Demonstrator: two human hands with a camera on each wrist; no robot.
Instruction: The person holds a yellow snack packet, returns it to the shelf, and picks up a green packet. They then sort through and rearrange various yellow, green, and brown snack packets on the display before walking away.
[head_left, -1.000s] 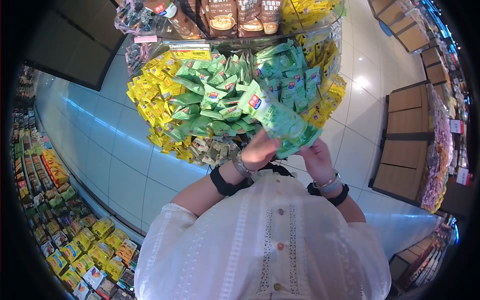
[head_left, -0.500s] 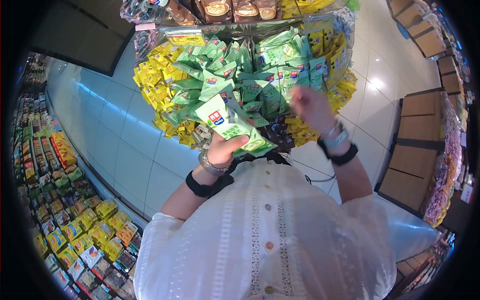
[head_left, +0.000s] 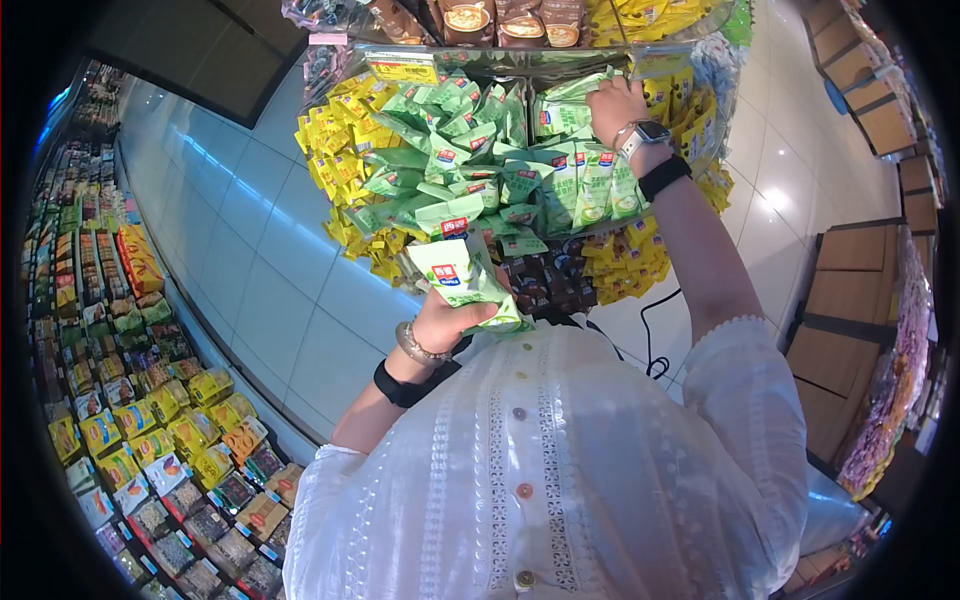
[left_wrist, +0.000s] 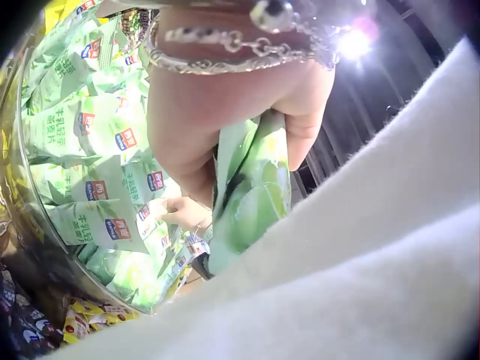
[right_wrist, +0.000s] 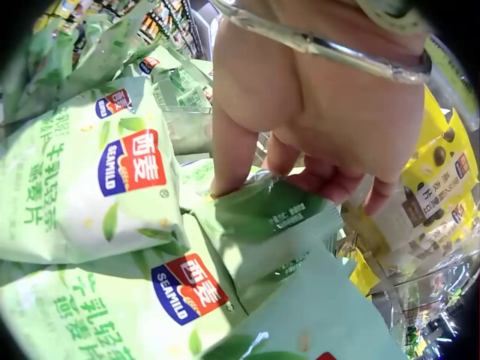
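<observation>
My left hand point(head_left: 450, 320) grips a green oatmeal bag point(head_left: 455, 268) near my chest, thumb across its front. Another green bag's logo end shows just behind it in the head view. In the left wrist view, the held bag point(left_wrist: 262, 195) is partly hidden by the sleeve. Farther out, my right hand point(head_left: 618, 110) reaches into the back of the right bin section. Its thumb and fingers pinch the top of a green oatmeal bag point(right_wrist: 270, 217), as the right wrist view shows. More green bags point(right_wrist: 135, 172) with red and blue logos lie beside it.
A clear divider separates the green bags point(head_left: 440, 130) on the left from the right section. Yellow packets point(head_left: 345, 140) fill the bin's left side, with brown bags point(head_left: 520, 25) behind. A price tag point(head_left: 403, 68) sits on the back rim. Shelves of packaged food point(head_left: 150, 430) stand at left.
Both hands were together on the green bag. The left hand has drawn it leftward alone, while the right hand has let go, moved forward into the bin and taken hold of another bag.
</observation>
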